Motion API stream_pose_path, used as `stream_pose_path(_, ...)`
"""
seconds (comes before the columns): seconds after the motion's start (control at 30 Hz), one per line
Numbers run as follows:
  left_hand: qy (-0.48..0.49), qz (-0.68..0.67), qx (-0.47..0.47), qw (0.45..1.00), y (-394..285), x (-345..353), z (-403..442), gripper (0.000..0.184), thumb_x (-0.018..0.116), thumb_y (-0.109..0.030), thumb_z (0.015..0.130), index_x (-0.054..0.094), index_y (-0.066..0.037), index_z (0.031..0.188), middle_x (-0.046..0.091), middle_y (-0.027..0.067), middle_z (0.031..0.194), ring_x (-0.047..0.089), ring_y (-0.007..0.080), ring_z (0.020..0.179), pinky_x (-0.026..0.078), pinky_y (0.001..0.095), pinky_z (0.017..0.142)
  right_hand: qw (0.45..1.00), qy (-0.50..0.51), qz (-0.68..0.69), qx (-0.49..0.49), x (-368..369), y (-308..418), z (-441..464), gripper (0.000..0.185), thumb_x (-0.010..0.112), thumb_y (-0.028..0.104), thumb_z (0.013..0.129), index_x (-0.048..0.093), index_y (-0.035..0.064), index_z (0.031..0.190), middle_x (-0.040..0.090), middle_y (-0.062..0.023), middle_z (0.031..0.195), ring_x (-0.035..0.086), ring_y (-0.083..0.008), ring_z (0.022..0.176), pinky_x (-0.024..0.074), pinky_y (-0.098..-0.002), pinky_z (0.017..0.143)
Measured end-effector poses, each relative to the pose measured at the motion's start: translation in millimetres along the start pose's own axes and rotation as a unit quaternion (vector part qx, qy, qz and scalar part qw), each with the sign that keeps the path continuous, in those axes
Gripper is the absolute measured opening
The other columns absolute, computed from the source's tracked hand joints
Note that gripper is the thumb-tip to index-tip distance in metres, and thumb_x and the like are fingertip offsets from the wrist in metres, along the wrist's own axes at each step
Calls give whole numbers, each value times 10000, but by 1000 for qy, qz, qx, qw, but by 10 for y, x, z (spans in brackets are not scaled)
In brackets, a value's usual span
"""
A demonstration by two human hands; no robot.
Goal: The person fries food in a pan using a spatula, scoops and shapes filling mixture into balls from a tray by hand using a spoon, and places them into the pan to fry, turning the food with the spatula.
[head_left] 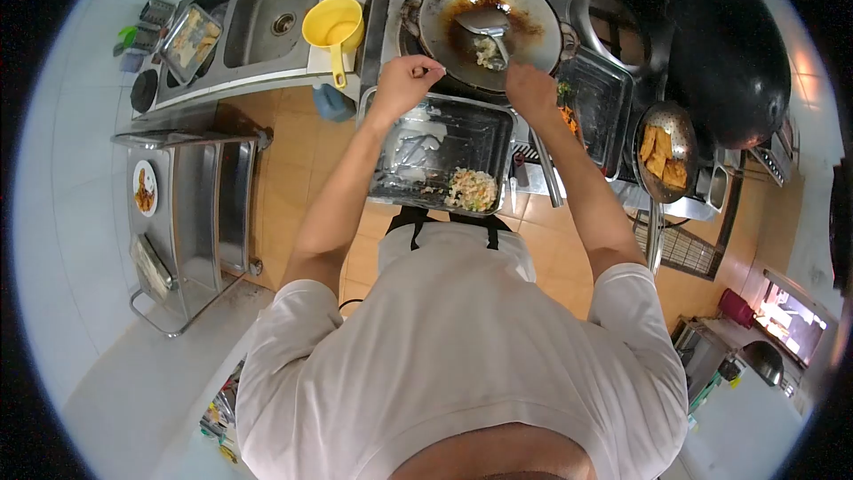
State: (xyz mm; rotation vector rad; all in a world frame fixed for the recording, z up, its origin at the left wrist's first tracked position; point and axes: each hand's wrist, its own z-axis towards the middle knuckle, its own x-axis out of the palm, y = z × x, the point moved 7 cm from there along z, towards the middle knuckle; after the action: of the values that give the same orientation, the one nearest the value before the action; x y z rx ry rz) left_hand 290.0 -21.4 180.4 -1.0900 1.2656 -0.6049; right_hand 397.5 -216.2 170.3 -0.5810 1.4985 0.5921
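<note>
In front of me sits a wok (435,31) with brown oily liquid and a small clump of chopped pale food (487,52) in it. My right hand (531,91) is closed around the handle of a metal ladle (484,21), whose bowl rests inside the wok. My left hand (407,84) hovers over the wok's near-left rim, its fingertips pinched together; what they hold, if anything, is too small to name. Below the hands lies a metal tray (444,138) with a white smear and a heap of chopped pale food with orange and green bits (471,189) in its near-right corner.
A yellow dipper (334,25) stands left of the stove, by the sink (258,27). On the right are a second tray (600,102), a strainer with fried golden pieces (662,156) and a large black wok (729,58). A steel cart (200,204) stands at left.
</note>
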Motion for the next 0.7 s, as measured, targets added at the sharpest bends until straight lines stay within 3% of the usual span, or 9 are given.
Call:
stream_pose_path(0.1, -25, -125, -33, 991, 156, 49, -103, 157, 707, -121, 852, 723, -15, 967, 469, -89, 629, 390, 28, 597, 312, 212, 533, 999, 35, -11, -8, 113, 28, 102, 215, 493, 153, 888, 630, 22, 989, 685, -193, 853, 698, -352, 756, 571, -451, 642)
stream_pose_path(0.23, -37, -158, -43, 986, 24, -62, -428, 185, 696, -132, 859, 721, -24, 1007, 496, -68, 673, 428, 41, 659, 344, 215, 587, 998, 49, -5, -26, 303, 74, 255, 231, 492, 150, 888, 631, 9, 1008, 689, -204, 876, 699, -355, 783, 569, -457, 671)
stream_pose_path(0.4, -57, -164, -45, 984, 379, -165, -763, 161, 673, -124, 873, 718, -10, 978, 462, -84, 626, 381, 19, 589, 287, 216, 513, 998, 64, -18, -19, 402, 37, 417, 254, 480, 147, 889, 614, -10, 1036, 689, -224, 859, 700, -356, 811, 566, -466, 674)
stream_pose_path(0.5, -62, -180, -83, 978, 583, -155, -977, 157, 670, -118, 873, 717, -19, 985, 467, -87, 628, 375, 21, 587, 280, 218, 509, 998, 38, 30, 45, 188, -50, 341, 256, 515, 136, 867, 602, -11, 1057, 678, -239, 819, 689, -385, 798, 558, -484, 665)
stream_pose_path(0.6, -57, -190, -87, 976, 710, -69, -1077, 155, 668, -104, 866, 714, -22, 990, 464, -86, 614, 375, 26, 576, 285, 223, 504, 997, -37, 67, 23, -101, -48, 48, 244, 535, 113, 860, 592, 7, 1072, 660, -264, 793, 666, -430, 758, 547, -499, 650)
stream_pose_path(0.7, -40, -159, -80, 983, 726, -5, -1103, 159, 666, -89, 853, 712, -31, 993, 449, -67, 587, 381, 38, 561, 305, 231, 503, 980, -111, 147, 79, -286, -43, -295, 195, 530, 110, 880, 611, 21, 1034, 652, -260, 776, 645, -454, 736, 532, -509, 655)
